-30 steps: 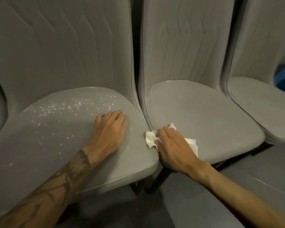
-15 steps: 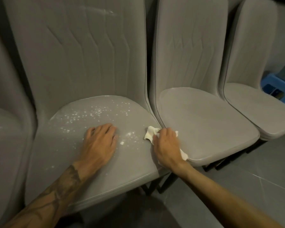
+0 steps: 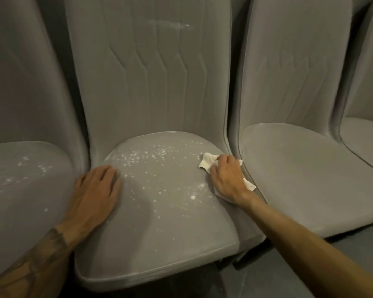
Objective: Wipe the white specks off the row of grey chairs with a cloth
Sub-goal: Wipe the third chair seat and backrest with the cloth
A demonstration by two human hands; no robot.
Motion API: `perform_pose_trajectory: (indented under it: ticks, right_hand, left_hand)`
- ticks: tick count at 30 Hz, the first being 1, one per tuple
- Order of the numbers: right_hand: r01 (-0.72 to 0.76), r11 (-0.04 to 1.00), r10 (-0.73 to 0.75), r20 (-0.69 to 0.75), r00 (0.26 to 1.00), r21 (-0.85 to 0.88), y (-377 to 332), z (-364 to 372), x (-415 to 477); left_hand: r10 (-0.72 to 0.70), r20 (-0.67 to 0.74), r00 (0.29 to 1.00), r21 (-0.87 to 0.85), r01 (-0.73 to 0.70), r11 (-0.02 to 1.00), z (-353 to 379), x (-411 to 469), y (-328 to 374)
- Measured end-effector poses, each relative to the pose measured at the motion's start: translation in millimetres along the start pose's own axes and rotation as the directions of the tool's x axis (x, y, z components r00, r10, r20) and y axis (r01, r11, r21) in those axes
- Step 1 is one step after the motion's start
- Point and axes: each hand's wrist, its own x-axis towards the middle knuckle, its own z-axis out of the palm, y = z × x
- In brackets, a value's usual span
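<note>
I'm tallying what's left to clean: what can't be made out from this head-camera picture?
Head view:
Middle chair seat under the right hand and cloth: covered.
Seat under the left hand: covered.
Left chair: cut off by the left edge.
Far-right chair: mostly beyond the right edge.
Backrest streak: too faint to identify.

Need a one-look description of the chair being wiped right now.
In the row of grey chairs, take the centre chair: left hand flat at its seat's left edge, right hand gripping a white cloth at the right edge. Its seat has the densest white specks; the chair to its right looks clean, and specks on the left chair are fainter.
</note>
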Motion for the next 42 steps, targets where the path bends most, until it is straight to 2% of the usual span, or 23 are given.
perform_pose_trajectory:
  ticks: [1, 2, 4, 6, 7, 9, 11, 13, 18, 20, 23, 25, 26, 29, 30, 32, 35, 37, 41, 42]
  right_hand:
    - [0.047, 0.996, -0.046, -0.009, 0.999, 0.071, 9, 2, 0]
    - [0.034, 0.987, -0.029, -0.038, 0.999, 0.156, 18, 1, 3]
    - [-0.088, 0.965, 0.113, -0.085, 0.99, 0.248, 28, 0, 14]
    - [-0.187, 0.958, 0.207, -0.073, 0.976, 0.217, 16, 5, 33]
    - [-0.187, 0.965, 0.202, -0.063, 0.977, 0.185, 4, 9, 41]
    - [-0.102, 0.984, 0.114, -0.072, 0.991, 0.148, -20, 15, 51]
    - [0.014, 0.98, 0.01, -0.119, 0.993, 0.198, -27, 22, 51]
    - [0.05, 0.971, -0.017, -0.14, 0.99, 0.235, -20, 22, 55]
    - [-0.142, 0.987, 0.148, -0.087, 0.985, 0.07, -22, 20, 88]
    - [-0.069, 0.993, 0.079, -0.101, 0.992, 0.101, -38, 22, 91]
    - [0.171, 0.957, -0.141, -0.139, 0.98, 0.236, -35, 29, 75]
    - [0.211, 0.947, -0.189, -0.111, 0.976, 0.242, -18, 28, 75]
    - [0.171, 0.958, -0.149, -0.107, 0.983, 0.229, -12, 28, 81]
    - [-0.072, 0.986, 0.082, -0.065, 0.995, 0.147, -17, 27, 112]
    - [-0.088, 0.99, 0.095, -0.064, 0.993, 0.108, -27, 28, 118]
    - [-0.009, 0.989, 0.022, -0.086, 0.996, 0.147, -44, 32, 122]
    - [0.216, 0.931, -0.195, -0.101, 0.976, 0.293, -46, 38, 103]
    - [0.256, 0.926, -0.244, -0.076, 0.967, 0.279, -30, 38, 103]
    - [0.008, 0.988, 0.003, -0.068, 0.998, 0.155, -25, 35, 131]
    - [0.0, 0.991, 0.01, -0.08, 0.997, 0.132, -34, 34, 134]
  left_hand:
    - [-0.024, -0.001, 1.0, 0.001, 0.024, 1.0, -2, 2, -7]
    - [-0.037, 0.0, 0.999, 0.004, 0.037, 0.999, -3, 4, -12]
    - [-0.035, 0.011, 0.999, 0.005, 0.035, 0.999, -5, 9, -19]
    - [-0.026, 0.007, 1.0, -0.007, 0.026, 1.0, -6, 13, -20]
    - [-0.024, -0.002, 1.0, -0.005, 0.024, 1.0, -5, 13, -20]
    - [-0.024, -0.027, 0.999, 0.009, 0.024, 1.0, 0, 10, -19]
    - [-0.026, -0.035, 0.999, 0.008, 0.026, 1.0, 4, 10, -19]
    - [-0.024, -0.036, 0.999, 0.008, 0.024, 1.0, 6, 11, -21]
    - [-0.03, -0.053, 0.998, -0.012, 0.03, 0.999, 10, 10, -25]
    - [-0.032, -0.052, 0.998, -0.007, 0.031, 0.999, 12, 11, -26]
    - [-0.032, -0.049, 0.998, 0.002, 0.032, 0.999, 12, 10, -27]
    - [-0.035, -0.036, 0.999, -0.001, 0.035, 0.999, 12, 10, -28]
    - [-0.036, -0.035, 0.999, -0.001, 0.036, 0.999, 12, 10, -28]
    - [-0.035, -0.049, 0.998, -0.004, 0.034, 0.999, 14, 11, -28]
    - [-0.034, -0.053, 0.998, -0.003, 0.034, 0.999, 14, 11, -28]
    - [-0.031, -0.056, 0.998, 0.004, 0.032, 0.999, 16, 12, -29]
    - [-0.029, -0.058, 0.998, 0.015, 0.03, 0.999, 18, 12, -32]
    - [-0.024, -0.065, 0.998, 0.017, 0.026, 1.0, 20, 11, -33]
    - [-0.029, -0.076, 0.997, 0.019, 0.031, 0.999, 20, 12, -32]
    - [-0.03, -0.075, 0.997, 0.021, 0.031, 0.999, 20, 12, -31]
